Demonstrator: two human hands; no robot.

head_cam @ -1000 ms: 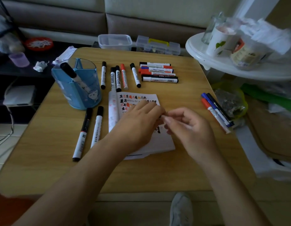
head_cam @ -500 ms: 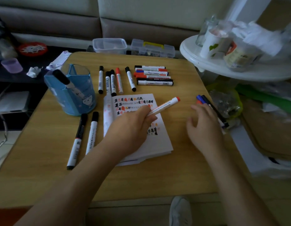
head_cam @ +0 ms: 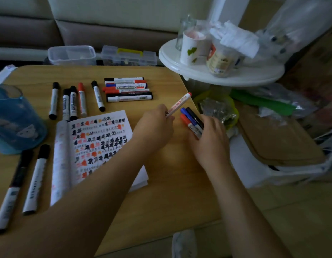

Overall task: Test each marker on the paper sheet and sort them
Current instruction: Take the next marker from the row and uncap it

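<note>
1. Near left corner of the table [head_cam: 170,192]: a pair [head_cam: 37,175] of black markers lies side by side, pointing toward the far edge.

2. Sheet [head_cam: 98,142]: it lies left of centre, covered with rows of black and red test marks. Neither hand is on it.

3. Change: half a second ago the left hand [head_cam: 154,125] held the red marker [head_cam: 178,105] over the sheet, and the right hand [head_cam: 209,140] was spread, reaching toward the right edge. The left hand has since carried the marker off the sheet. It pinches the near end, with the red cap raised toward the far right. The right hand now curls thumb and fingers round the trio [head_cam: 191,118] of red, blue and black markers at the right edge. The red marker hangs just beside the trio.

4. Meaning: testing of this marker is judged complete and sorting is in hand. The right hand probably steadies the trio so the marker can join it.

5. Far edge: a row [head_cam: 73,103] of five markers lies left and a stack [head_cam: 128,90] of crosswise markers lies right. Both are well apart from the hands.

6. Containers:
   - Cup [head_cam: 14,120], blue, left edge: its contents cannot be seen.
   - Tub [head_cam: 72,54], clear, beyond the far edge: its contents are unclear.
   - Box [head_cam: 129,55], yellow-handled, beside the tub: it holds small items too blurred to name.
</note>
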